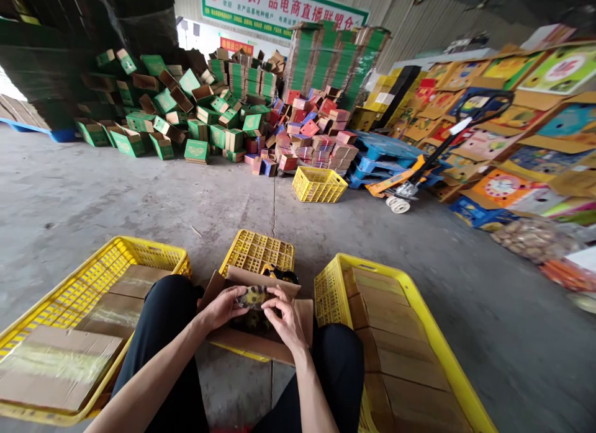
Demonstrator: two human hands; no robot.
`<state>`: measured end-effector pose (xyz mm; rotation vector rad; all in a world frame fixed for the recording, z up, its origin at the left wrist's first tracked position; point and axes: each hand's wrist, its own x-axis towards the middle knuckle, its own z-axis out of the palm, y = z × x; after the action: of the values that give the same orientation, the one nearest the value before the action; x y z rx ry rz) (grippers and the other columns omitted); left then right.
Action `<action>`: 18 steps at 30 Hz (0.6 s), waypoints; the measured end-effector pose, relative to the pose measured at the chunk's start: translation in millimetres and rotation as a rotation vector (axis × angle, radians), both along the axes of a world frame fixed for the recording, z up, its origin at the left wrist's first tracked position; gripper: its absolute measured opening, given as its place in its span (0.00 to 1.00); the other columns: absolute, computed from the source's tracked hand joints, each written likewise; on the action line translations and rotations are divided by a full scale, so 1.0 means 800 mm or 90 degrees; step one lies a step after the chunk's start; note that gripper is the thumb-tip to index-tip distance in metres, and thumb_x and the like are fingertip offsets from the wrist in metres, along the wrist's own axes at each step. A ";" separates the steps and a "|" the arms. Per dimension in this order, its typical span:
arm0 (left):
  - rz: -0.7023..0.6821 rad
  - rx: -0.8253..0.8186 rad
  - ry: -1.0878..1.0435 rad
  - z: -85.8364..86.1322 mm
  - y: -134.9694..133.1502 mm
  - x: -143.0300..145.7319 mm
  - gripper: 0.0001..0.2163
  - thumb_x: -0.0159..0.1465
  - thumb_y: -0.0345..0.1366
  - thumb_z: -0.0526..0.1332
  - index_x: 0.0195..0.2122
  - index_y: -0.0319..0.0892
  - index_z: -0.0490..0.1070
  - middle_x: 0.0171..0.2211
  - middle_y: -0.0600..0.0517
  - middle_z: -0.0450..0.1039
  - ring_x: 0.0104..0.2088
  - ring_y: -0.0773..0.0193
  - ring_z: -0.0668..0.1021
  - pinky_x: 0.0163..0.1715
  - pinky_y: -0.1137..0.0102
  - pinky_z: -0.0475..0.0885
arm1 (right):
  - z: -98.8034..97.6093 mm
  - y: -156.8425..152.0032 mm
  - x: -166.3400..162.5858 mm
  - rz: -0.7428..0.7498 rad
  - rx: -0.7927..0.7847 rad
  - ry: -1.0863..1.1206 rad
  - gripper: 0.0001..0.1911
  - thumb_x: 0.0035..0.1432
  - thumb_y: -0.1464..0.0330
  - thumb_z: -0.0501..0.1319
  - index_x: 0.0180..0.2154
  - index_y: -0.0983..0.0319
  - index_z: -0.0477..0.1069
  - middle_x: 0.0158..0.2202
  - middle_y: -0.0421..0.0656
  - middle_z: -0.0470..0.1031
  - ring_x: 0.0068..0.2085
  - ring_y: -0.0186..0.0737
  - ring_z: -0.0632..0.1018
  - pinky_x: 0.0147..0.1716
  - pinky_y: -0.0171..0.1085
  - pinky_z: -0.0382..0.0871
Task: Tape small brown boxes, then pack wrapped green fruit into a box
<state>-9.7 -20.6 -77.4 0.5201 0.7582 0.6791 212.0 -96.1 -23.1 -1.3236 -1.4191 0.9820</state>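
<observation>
Between my two hands is an oblong, mottled yellow-and-dark fruit (255, 297), with a shine like clear wrap; its exact kind is unclear. My left hand (226, 306) grips its left end. At its right end, the fingertips of my right hand (285, 316) pinch it. Right below is an open cardboard box (305, 315) with its flaps spread, between my knees. Dark and yellowish pieces (251, 323) lie inside the box, partly hidden by my hands. The box rests on an upturned yellow crate (258, 250), where a black-and-yellow object (279, 273) sits just behind the box.
To my left stands a yellow crate (161, 252) with taped cartons (56, 365); to my right, another yellow crate (414, 290) is packed with cartons (405, 352). Farther off are a yellow basket (319, 186), a pallet jack (419, 166), blue pallets (386, 149) and heaped green boxes (195, 149).
</observation>
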 end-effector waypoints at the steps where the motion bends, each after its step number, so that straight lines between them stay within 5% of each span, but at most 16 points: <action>1: 0.014 0.015 -0.004 0.001 0.000 -0.001 0.21 0.55 0.44 0.78 0.46 0.43 0.78 0.45 0.47 0.82 0.40 0.59 0.83 0.41 0.68 0.79 | 0.001 0.000 0.001 -0.004 -0.012 0.034 0.10 0.59 0.55 0.69 0.33 0.53 0.84 0.62 0.43 0.76 0.69 0.55 0.67 0.70 0.53 0.57; 4: 0.046 0.057 -0.014 0.004 0.001 -0.001 0.20 0.54 0.43 0.78 0.45 0.42 0.77 0.41 0.48 0.81 0.37 0.59 0.82 0.41 0.65 0.78 | -0.001 0.000 0.004 -0.081 -0.052 0.152 0.15 0.59 0.51 0.69 0.43 0.51 0.83 0.66 0.43 0.72 0.67 0.53 0.70 0.64 0.50 0.66; 8: 0.046 0.081 -0.022 0.010 -0.004 0.003 0.24 0.49 0.38 0.80 0.46 0.42 0.77 0.39 0.49 0.80 0.35 0.60 0.82 0.39 0.66 0.77 | -0.008 0.000 0.004 -0.145 -0.155 0.226 0.29 0.56 0.46 0.71 0.56 0.49 0.78 0.58 0.46 0.79 0.60 0.52 0.78 0.54 0.47 0.75; 18: -0.029 0.129 -0.026 0.019 -0.016 0.011 0.26 0.52 0.44 0.81 0.48 0.38 0.82 0.49 0.41 0.82 0.47 0.51 0.84 0.51 0.62 0.75 | -0.024 0.003 0.003 -0.182 -0.167 0.265 0.29 0.46 0.46 0.77 0.44 0.58 0.84 0.43 0.48 0.86 0.45 0.51 0.84 0.45 0.44 0.78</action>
<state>-1.1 -33.5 -62.1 0.7043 0.6401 0.7257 214.4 -93.4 -42.3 -1.3646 -0.7848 1.1918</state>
